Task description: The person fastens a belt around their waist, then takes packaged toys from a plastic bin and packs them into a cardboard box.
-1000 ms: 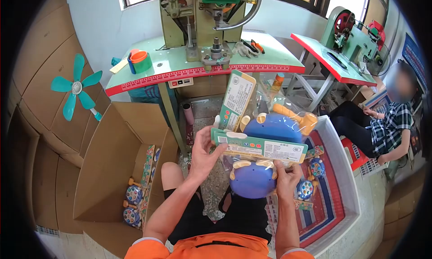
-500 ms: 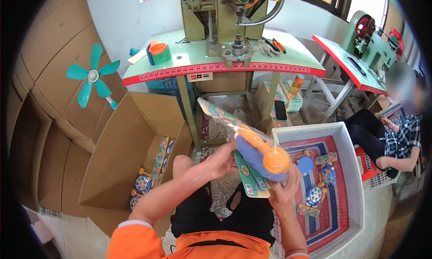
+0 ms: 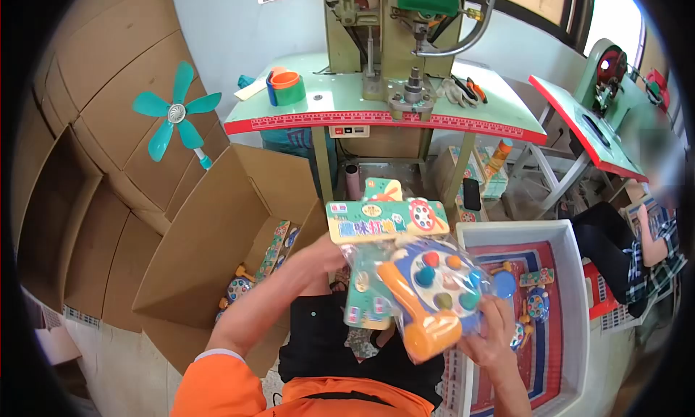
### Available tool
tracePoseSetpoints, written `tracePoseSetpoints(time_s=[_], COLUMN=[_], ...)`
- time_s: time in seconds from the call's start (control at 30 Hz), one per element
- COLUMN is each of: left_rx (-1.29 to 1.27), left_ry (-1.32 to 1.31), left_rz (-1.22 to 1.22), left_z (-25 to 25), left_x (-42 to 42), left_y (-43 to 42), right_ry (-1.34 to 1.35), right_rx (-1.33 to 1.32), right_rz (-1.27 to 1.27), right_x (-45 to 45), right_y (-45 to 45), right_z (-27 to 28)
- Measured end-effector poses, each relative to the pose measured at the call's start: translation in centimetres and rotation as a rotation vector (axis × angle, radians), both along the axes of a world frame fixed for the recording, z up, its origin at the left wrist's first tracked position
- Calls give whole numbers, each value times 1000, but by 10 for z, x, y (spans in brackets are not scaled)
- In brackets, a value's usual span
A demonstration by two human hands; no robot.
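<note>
Two or more packaged toys are held in front of my lap. The front toy (image 3: 441,283) faces up in clear plastic, a blue round body with coloured pegs and an orange hammer, under a green printed header card (image 3: 387,220). Another green card (image 3: 365,287) hangs below and behind it. My left hand (image 3: 337,254) is at the left end of the header card, its fingers mostly hidden behind the packaging. At the toy's lower right edge, my right hand (image 3: 492,336) grips the package with bent fingers.
A cardboard box (image 3: 195,258) with packaged toys stands at left. At right, a white bin (image 3: 572,301) holds several toys. Ahead is a green-topped table (image 3: 347,102) with a press machine (image 3: 413,91). A seated person (image 3: 644,250) is at far right; a fan (image 3: 176,113) stands left.
The packages have turned from their plain backs to the printed, pegged front. My right hand has moved to the toy's lower right edge. The view has shifted left.
</note>
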State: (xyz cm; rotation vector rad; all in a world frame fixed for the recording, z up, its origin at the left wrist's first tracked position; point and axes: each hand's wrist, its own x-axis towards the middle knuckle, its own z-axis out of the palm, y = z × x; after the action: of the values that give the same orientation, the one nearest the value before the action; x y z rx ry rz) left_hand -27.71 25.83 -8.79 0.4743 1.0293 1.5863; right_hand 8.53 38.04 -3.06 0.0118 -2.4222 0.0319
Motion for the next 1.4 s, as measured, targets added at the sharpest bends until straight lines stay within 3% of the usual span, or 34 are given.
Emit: tracePoseSetpoints(time_s=[0.2, 0.37, 0.53, 0.77, 0.87, 0.93, 1.03, 1.07, 1.1, 1.2, 1.3, 1.37, 1.4], left_rx=[-106, -208, -139, -57, -42, -26, 36, 194, 146, 18, -6, -38, -63], left_ry=[111, 247, 317, 776, 797, 812, 1187, 1151, 1265, 1216, 1336, 1303, 1284], left_rz=[-144, -272, -377, -358, -314, -292, -470, -436, -502, -534, -550, -608, -626], left_z=[86, 85, 80, 86, 103, 115, 124, 129, 126, 170, 185, 186, 186], left_x=[-42, -46, -40, -42, -43, -43, -31, -18, -21, 11, 28, 38, 40], left_y=[-12, -21, -24, -28, -31, -37, -24, -25, -20, -28, -30, -34, -36], right_ry=[-115, -130, -136, -220, -261, -306, -150, -124, -70, 32, -11, -479, -478], right_rx=[129, 191, 205, 195, 201, -62, -409, -525, -616, -713, -784, -1305, -1303], right_rz=[20, 181, 266, 188, 160, 89, -81, -77, -22, 85, 175, 305, 302], right_x=[19, 3, -13, -6, 1, 1, -19, -32, -46, -89, -109, -107, -105], right_y=[10, 10, 10, 13, 11, 12, 26, 26, 27, 35, 32, 27, 27], right_z=[16, 49, 58, 23, 0, -13, -7, 13, 27, 29, 42, 50, 46])
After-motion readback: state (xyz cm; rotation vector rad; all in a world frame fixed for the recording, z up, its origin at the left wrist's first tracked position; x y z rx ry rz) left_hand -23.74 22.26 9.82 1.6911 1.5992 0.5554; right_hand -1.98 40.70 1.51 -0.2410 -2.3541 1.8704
